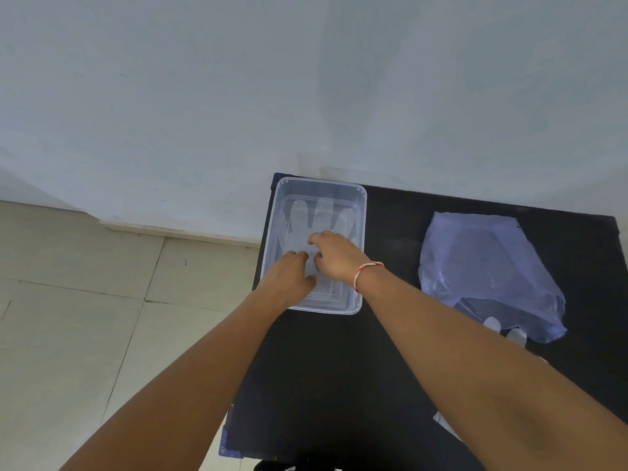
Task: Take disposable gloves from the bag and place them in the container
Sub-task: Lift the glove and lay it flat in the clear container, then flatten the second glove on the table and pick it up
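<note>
A clear plastic container [361, 212] stands at the far left of a black table [339, 368]. Inside it lies a transparent disposable glove [316, 214], its fingers pointing away from me. Both hands reach into the container. My left hand [289, 277] rests on the glove's near part with fingers bent down. My right hand [334, 254], with a red and white thread at the wrist, presses on the glove's middle, fingers curled. A pale blue plastic bag [482, 266] lies to the right, with more clear gloves [506, 329] poking out of its near opening.
The table's left edge runs just beside the container, with tiled floor [85, 300] below it. A white wall [238, 96] stands behind the table. A small clear scrap [445, 423] lies near my right forearm.
</note>
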